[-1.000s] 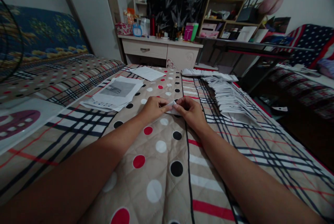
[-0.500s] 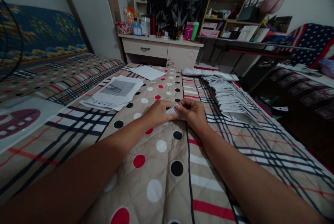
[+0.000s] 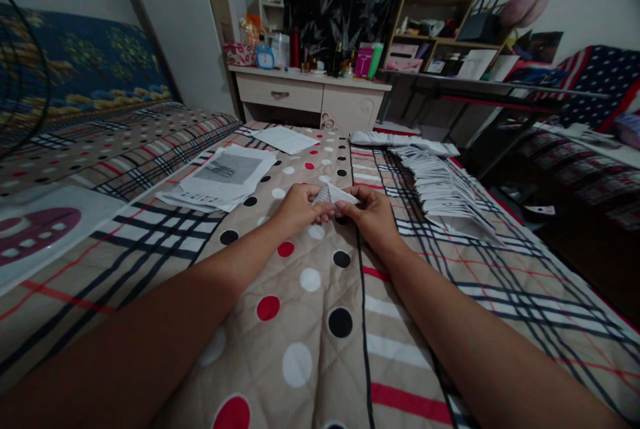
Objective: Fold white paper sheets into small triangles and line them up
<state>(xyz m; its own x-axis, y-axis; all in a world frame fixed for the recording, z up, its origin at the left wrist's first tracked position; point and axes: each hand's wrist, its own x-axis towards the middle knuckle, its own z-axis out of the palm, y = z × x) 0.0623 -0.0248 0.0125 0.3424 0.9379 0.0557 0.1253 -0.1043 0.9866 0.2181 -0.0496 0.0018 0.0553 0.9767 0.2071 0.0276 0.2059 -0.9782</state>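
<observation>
A small folded piece of paper (image 3: 334,193), white with fine printed lines on its left part, is held between both hands over the bedspread. Its top edge rises to a peak in the middle. My left hand (image 3: 303,208) pinches its left end, thumb on the near side. At the right end my right hand (image 3: 369,211) grips it the same way, fingers mostly behind the paper. To the right lies a long row of folded paper pieces (image 3: 443,186). Printed sheets (image 3: 225,174) lie in a pile on the left.
Another white sheet (image 3: 286,140) rests farther back. A plastic bag with a purple print (image 3: 45,229) lies at the left edge. Behind the patterned bedspread (image 3: 310,309) stands a white dresser (image 3: 280,92) with bottles and a blue clock (image 3: 265,56). A shelf desk is at the right.
Both hands have shifted their grip on the paper. It now stands up with a peaked top showing, where before it lay lower and mostly covered by the fingers.
</observation>
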